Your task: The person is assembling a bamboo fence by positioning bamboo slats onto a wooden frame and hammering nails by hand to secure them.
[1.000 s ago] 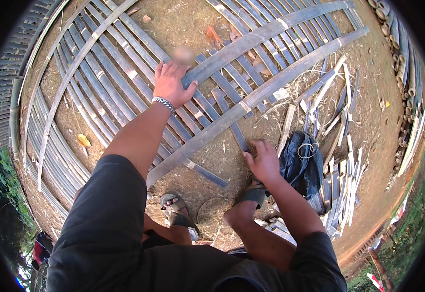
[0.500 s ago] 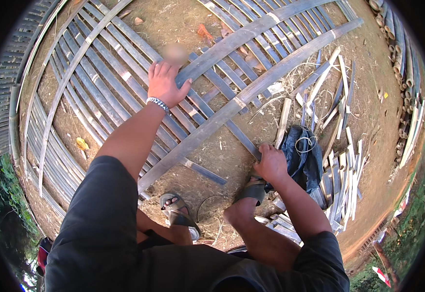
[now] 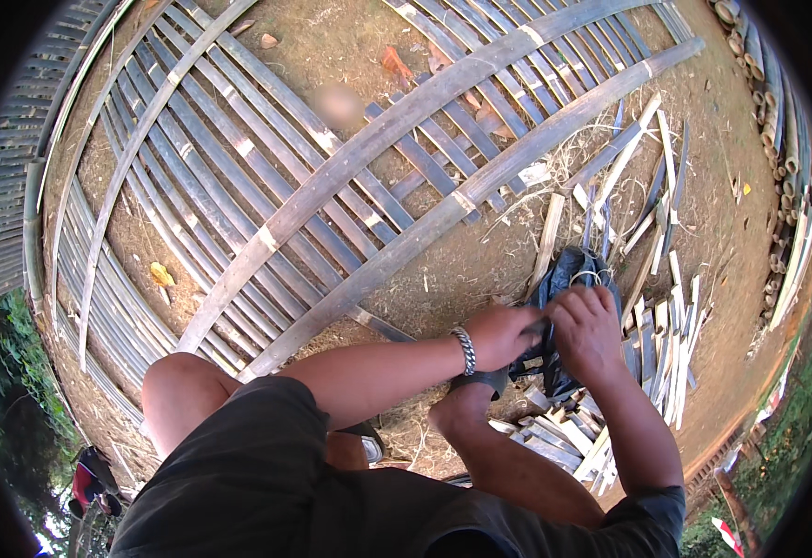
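Note:
My hands have come together above a dark plastic bag (image 3: pixel 569 372) on the ground by my right foot. My left hand (image 3: pixel 506 337), a chain bracelet at its wrist, is closed, with a small dark thing at its fingertips that I cannot make out. Touching or nearly touching it, my right hand (image 3: pixel 587 330) has its fingers bent in over the bag; what they grip is hidden. To the left lies a large lattice of split bamboo slats (image 3: pixel 239 149). Its long bamboo strip (image 3: pixel 397 244) runs diagonally across the front of the slats.
Short cut bamboo pieces (image 3: pixel 671 344) are heaped right of the bag, with more pieces (image 3: pixel 564 437) below it. Bamboo poles (image 3: pixel 783 139) are stacked at the far right. Pale shavings (image 3: pixel 587 139) litter the dirt. A slatted bamboo panel (image 3: pixel 1 186) stands at the left edge.
My left hand has left the lattice and moved right and nearer, to my right hand. My right hand has shifted right over the bag. The slat it touched no longer shows there.

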`<action>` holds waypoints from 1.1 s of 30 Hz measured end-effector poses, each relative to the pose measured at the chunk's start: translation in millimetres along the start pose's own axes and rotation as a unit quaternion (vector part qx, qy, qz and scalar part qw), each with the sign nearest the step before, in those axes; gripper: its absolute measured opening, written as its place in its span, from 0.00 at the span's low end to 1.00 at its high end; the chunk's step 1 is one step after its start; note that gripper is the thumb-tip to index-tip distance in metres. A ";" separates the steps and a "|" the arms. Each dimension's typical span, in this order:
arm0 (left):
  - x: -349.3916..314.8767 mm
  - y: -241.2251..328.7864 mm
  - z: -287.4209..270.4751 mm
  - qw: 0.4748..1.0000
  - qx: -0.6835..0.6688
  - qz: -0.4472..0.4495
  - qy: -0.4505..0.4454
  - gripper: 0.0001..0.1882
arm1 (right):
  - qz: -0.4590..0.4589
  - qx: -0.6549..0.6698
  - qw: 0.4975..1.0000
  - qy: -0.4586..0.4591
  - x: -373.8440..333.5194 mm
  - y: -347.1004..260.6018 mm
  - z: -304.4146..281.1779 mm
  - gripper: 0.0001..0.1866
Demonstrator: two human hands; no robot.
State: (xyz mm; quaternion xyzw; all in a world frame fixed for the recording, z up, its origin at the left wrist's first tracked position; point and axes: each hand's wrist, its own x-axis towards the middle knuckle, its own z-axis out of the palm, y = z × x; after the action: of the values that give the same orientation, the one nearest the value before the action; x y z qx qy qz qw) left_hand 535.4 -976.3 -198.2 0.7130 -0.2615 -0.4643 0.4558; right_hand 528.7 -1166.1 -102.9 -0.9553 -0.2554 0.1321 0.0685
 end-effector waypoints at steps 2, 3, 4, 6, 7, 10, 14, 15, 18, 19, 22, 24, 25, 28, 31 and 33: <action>-3.1 -10.5 -3.9 0.953 -0.280 -0.051 0.108 0.23 | 0.055 0.016 0.989 0.134 9.7 -12.8 3.9 0.19; 0.2 -27.1 0.8 0.881 -0.433 -0.089 0.166 0.19 | 0.080 0.026 0.976 0.202 15.6 -19.5 7.5 0.20; 2.6 -37.7 4.8 0.780 -0.575 -0.124 0.214 0.16 | 0.106 0.102 0.975 0.165 13.5 -28.8 15.1 0.22; 1.6 -28.0 -4.8 0.739 -0.626 -0.131 0.211 0.10 | 0.163 0.241 0.953 0.088 -7.2 -50.5 31.5 0.26; -1.1 -25.5 -4.2 0.715 -0.652 -0.132 0.213 0.11 | 0.178 0.264 0.946 0.065 -12.2 -60.6 41.4 0.27; -0.5 -37.0 15.2 0.680 -0.691 -0.121 0.212 0.13 | 0.225 0.302 0.926 0.018 -29.9 -70.4 74.5 0.27; -4.1 -53.8 15.9 0.770 -0.578 -0.237 0.131 0.19 | 0.252 0.306 0.918 0.028 -39.1 -65.7 104.2 0.23; -8.5 -60.8 12.3 0.804 -0.513 -0.284 0.094 0.21 | 0.250 0.298 0.921 0.031 -37.2 -63.8 109.2 0.23; -38.3 -69.6 -3.1 0.890 -0.369 -0.265 0.048 0.23 | 0.249 0.284 0.924 0.052 -29.6 -57.1 124.7 0.22; -51.1 -60.1 -19.8 0.912 -0.314 -0.253 0.073 0.19 | 0.243 0.291 0.923 0.066 -24.6 -56.5 126.7 0.22; -78.2 -60.5 -55.7 0.941 -0.185 -0.152 0.238 0.14 | 0.230 0.303 0.920 0.095 -3.8 -58.9 129.8 0.22; -76.3 -77.1 -82.4 0.922 -0.199 -0.076 0.323 0.10 | 0.243 0.294 0.920 0.095 5.0 -58.6 133.3 0.22; -71.1 -82.9 -101.0 0.902 -0.159 -0.036 0.400 0.08 | 0.241 0.300 0.917 0.103 10.5 -58.9 136.2 0.22; -61.0 -71.8 -163.8 0.851 -0.113 -0.054 0.509 0.10 | 0.244 0.310 0.910 0.124 23.6 -62.1 146.6 0.22; -54.9 -84.1 -211.1 0.835 0.089 -0.056 0.541 0.16 | 0.239 0.293 0.912 0.161 43.8 -64.6 155.6 0.23; -53.0 -108.1 -231.7 0.809 0.258 -0.006 0.529 0.20 | 0.229 0.266 0.914 0.204 58.7 -68.4 164.8 0.25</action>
State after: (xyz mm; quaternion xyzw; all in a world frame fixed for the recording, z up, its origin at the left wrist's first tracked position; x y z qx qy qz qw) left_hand 715.7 -791.3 -236.7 0.9412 -0.0857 0.0663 0.3199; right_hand 498.2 -1067.0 -259.6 -0.9404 0.0346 0.0096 0.3383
